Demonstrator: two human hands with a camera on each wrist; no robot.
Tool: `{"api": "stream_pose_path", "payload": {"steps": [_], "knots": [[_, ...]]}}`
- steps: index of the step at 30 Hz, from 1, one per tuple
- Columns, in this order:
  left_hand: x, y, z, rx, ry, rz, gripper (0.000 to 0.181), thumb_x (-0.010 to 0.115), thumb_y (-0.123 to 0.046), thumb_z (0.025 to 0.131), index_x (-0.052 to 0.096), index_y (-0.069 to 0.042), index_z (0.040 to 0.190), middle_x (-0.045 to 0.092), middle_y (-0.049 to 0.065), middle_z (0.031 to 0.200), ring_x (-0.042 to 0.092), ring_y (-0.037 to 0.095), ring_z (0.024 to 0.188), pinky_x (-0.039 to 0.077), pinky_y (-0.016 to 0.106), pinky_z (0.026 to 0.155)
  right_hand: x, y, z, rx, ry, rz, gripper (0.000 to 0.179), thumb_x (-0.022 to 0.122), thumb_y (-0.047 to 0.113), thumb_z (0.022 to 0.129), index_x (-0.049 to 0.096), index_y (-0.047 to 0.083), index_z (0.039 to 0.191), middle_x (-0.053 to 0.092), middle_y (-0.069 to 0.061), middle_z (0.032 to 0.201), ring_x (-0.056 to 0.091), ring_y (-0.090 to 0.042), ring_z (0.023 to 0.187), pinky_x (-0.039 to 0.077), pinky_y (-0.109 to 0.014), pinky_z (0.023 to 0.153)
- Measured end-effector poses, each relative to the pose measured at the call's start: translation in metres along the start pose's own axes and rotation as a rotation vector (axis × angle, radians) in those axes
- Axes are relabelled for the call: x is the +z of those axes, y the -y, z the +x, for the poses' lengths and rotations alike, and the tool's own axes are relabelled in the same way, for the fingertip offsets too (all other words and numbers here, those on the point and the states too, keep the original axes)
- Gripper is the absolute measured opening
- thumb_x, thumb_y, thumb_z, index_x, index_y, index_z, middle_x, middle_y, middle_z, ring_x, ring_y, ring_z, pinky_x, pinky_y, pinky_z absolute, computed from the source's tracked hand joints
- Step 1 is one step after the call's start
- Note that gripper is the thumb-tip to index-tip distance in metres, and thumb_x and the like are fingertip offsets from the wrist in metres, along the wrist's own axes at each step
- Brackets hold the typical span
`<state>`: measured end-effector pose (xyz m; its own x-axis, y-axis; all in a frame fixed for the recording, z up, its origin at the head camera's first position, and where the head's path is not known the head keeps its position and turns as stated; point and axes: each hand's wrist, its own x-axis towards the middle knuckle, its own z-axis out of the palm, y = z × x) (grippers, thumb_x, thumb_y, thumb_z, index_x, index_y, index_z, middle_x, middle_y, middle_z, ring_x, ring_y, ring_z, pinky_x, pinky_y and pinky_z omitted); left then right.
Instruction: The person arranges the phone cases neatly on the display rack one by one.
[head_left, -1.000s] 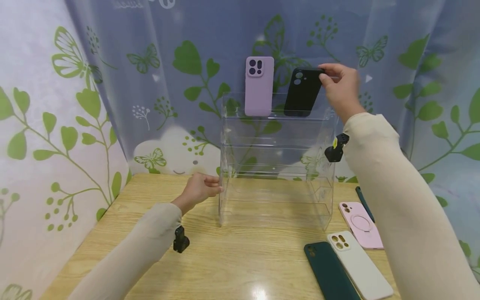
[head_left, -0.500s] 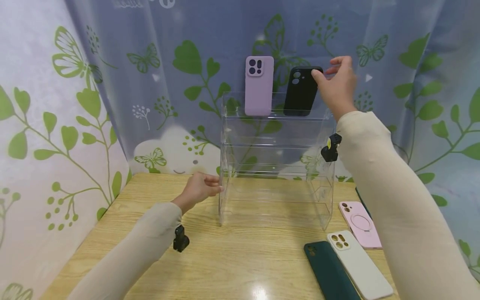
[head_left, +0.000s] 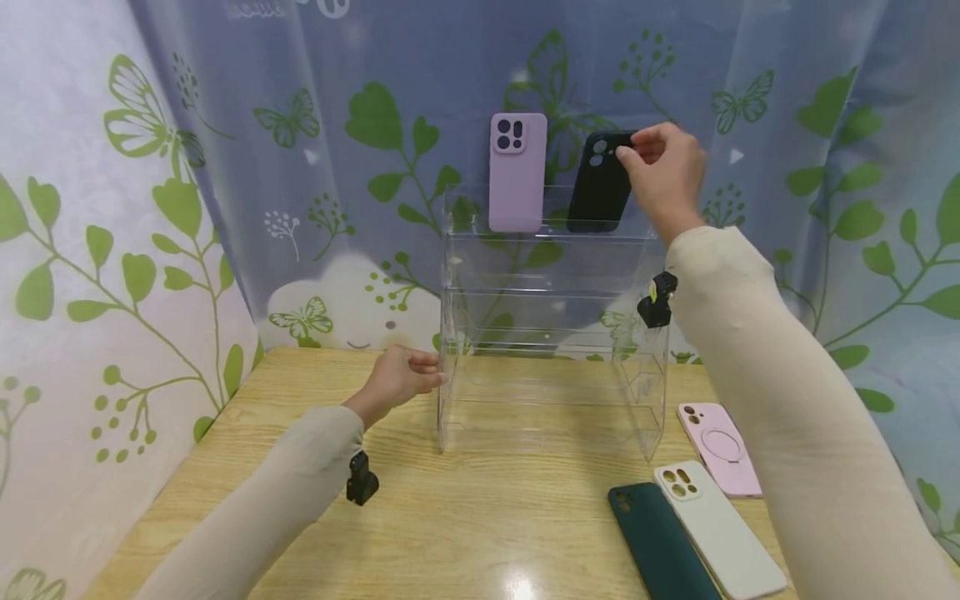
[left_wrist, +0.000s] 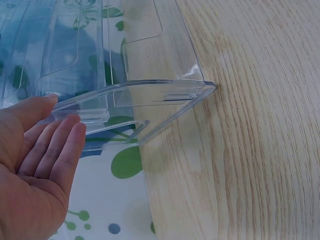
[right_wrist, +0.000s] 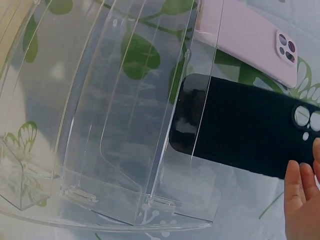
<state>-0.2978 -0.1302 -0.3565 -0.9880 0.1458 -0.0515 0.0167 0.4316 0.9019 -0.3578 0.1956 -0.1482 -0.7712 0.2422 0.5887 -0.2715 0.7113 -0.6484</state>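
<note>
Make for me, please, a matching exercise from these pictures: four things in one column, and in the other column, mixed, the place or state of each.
Column one
1. lilac case
2. black case
3. white case
4. left hand

Column two
A. lying on the table, between the dark green case and the pink case
B. tilted, at the top of the clear rack, with the right hand at its upper corner
C. low at the side of the clear rack
D. upright at the top of the clear rack, with no hand on it

Right pairs: 1-D, 2-B, 3-A, 4-C
</note>
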Motion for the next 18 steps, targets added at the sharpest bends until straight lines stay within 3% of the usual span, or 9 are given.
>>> {"api": "stream_pose_path", "payload": {"steps": [3,8,13,18], "knots": [[0.0,0.0,0.0,0.0,-0.001,-0.004,0.041,0.071,-0.008,0.087,0.06,0.004,0.125,0.066,0.021,0.114,0.067,0.028,0.099,0.059,0.036,0.084,0.0,-0.001,0.0,-0.057,0.095,-0.043,0.045,0.058,0.033,0.096,0.055,0.012,0.136,0.056,-0.008,0.134,0.052,-0.023,0.121,0.043,-0.037,0.105],[-0.001,0.002,0.001,0.0,-0.007,-0.002,0.041,0.07,-0.008,0.088,0.06,0.003,0.126,0.066,0.02,0.113,0.067,0.028,0.098,0.059,0.035,0.082,0.003,-0.005,-0.001,-0.117,0.337,-0.123,0.063,0.055,0.036,0.097,0.03,0.015,0.152,0.022,-0.005,0.159,0.019,-0.028,0.145,0.02,-0.048,0.119],[-0.001,0.003,0.001,0.006,-0.008,-0.002,0.04,0.071,-0.008,0.087,0.061,0.003,0.125,0.066,0.019,0.112,0.067,0.027,0.097,0.06,0.032,0.08,0.009,-0.015,-0.001,-0.149,0.541,-0.201,0.079,0.052,0.042,0.097,0.009,0.013,0.156,-0.005,-0.007,0.161,-0.001,-0.035,0.147,0.008,-0.059,0.118],[0.001,0.002,0.001,0.011,-0.008,0.0,0.039,0.071,-0.008,0.087,0.062,0.003,0.124,0.067,0.019,0.112,0.067,0.027,0.098,0.06,0.031,0.079,0.021,-0.026,-0.004,-0.164,0.637,-0.266,0.083,0.052,0.043,0.097,0.002,0.01,0.155,-0.014,-0.009,0.16,-0.008,-0.035,0.146,0.005,-0.06,0.118]]}}
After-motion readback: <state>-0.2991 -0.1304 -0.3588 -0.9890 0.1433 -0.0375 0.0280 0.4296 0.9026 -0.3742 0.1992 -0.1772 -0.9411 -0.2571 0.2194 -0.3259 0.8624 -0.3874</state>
